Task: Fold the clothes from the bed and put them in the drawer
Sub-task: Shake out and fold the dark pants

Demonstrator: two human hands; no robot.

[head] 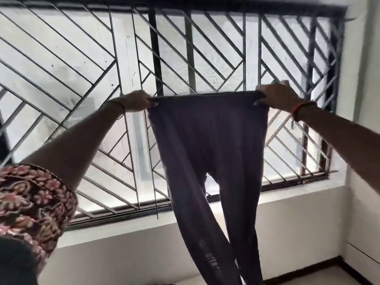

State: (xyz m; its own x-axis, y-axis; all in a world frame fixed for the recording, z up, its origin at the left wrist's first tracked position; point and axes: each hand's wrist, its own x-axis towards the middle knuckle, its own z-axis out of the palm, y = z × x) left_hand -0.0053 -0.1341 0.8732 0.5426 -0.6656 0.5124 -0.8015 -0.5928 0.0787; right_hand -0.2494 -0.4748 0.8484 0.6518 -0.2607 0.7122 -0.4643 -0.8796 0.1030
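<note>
- You hold one pair of dark purple stretch leggings (207,140) up in the air in front of the black metal window grille (82,58), carried by nothing but your hands.
- Your left hand (135,100) and right hand (277,95) each pinch one end of the waistband; each grip is closed on the cloth, pulling it taut.
- Both legs hang loose and unfolded, so I judge that folding this piece has not begun.
- Left to do: fold it, then put it in the drawer; neither bed nor drawer shows.
- Count: one garment, two hands, one grille.
</note>
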